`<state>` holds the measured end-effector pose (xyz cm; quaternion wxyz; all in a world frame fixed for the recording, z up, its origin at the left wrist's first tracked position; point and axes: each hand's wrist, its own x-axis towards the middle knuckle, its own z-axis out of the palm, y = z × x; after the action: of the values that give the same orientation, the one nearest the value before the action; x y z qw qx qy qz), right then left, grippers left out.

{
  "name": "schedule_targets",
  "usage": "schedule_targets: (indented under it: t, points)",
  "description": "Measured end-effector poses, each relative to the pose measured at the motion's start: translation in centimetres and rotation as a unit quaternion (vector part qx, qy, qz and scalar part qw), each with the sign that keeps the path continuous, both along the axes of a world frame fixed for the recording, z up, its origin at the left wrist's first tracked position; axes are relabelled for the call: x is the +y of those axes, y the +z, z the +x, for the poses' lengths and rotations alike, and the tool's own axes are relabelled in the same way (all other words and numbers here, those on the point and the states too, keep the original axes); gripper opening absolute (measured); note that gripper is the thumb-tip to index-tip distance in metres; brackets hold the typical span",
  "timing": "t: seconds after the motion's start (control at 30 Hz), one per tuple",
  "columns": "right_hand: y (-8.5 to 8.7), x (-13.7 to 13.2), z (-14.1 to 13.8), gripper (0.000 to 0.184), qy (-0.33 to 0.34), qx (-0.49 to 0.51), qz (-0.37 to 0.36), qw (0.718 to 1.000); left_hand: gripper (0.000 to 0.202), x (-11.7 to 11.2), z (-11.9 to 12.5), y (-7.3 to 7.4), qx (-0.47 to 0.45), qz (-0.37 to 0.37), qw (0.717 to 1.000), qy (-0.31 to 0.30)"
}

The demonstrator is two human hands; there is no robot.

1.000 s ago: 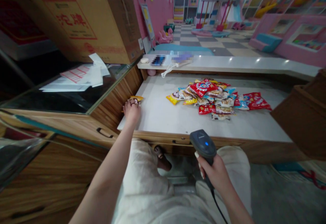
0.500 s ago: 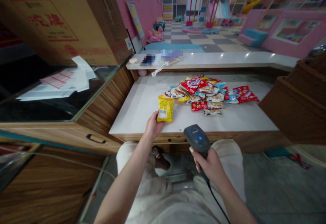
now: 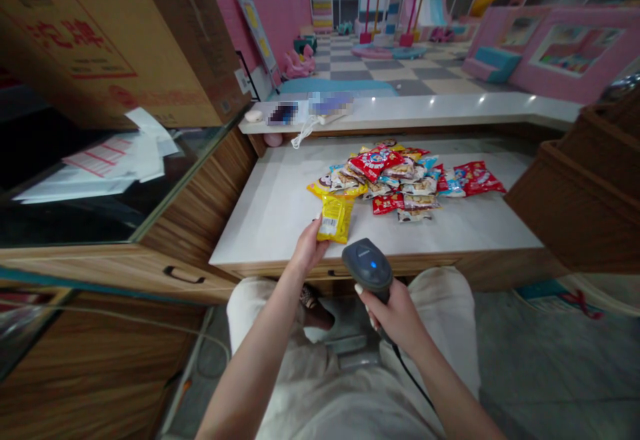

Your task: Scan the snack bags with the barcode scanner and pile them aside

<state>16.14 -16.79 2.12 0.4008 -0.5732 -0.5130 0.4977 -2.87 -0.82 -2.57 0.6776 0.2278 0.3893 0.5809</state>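
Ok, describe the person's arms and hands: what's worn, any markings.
Both arms are bare, with no sleeve showing and no watch or bracelet at the wrist of the left hand or the right hand. The right hand's long fingernails look pale and polished. Loose cream cloth covers the legs below.

Left forearm: bare, rising from the bottom edge of the view, angled forward and to the right.
Left wrist: slightly bent, palm turned inward.
Left hand: raised, fingers closed in a light pinch, thumb side hidden from view.
Right forearm: bare, slanting up and inward from the lower right.
Right wrist: nearly straight, turned inward.
Right hand: curled in a firm fist-like grip, near the left hand but not touching it.
Right fingernails: long, pale, visible at the fingertips.
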Motion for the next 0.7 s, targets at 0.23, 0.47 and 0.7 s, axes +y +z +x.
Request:
schedule_targets:
  t: [0.23, 0.47, 0.7]
  points:
    - [0.1, 0.2, -0.2, 0.034, 0.012, -0.002, -0.001, 1.0, 0.029, -0.5, -1.3, -0.2, 0.144, 0.049, 0.988, 0.019]
    - [-0.1, 0.0, 0.0, 0.028, 0.005, 0.001, 0.002, 1.0, 0.046, -0.3, -0.2, 0.1, 0.078, 0.016, 0.997, 0.021]
    - [0.1, -0.7, 1.4, 0.029, -0.028, 0.016, -0.004, 0.999, 0.056, -0.5, 1.1, 1.7, 0.116, 0.033, 0.993, 0.018]
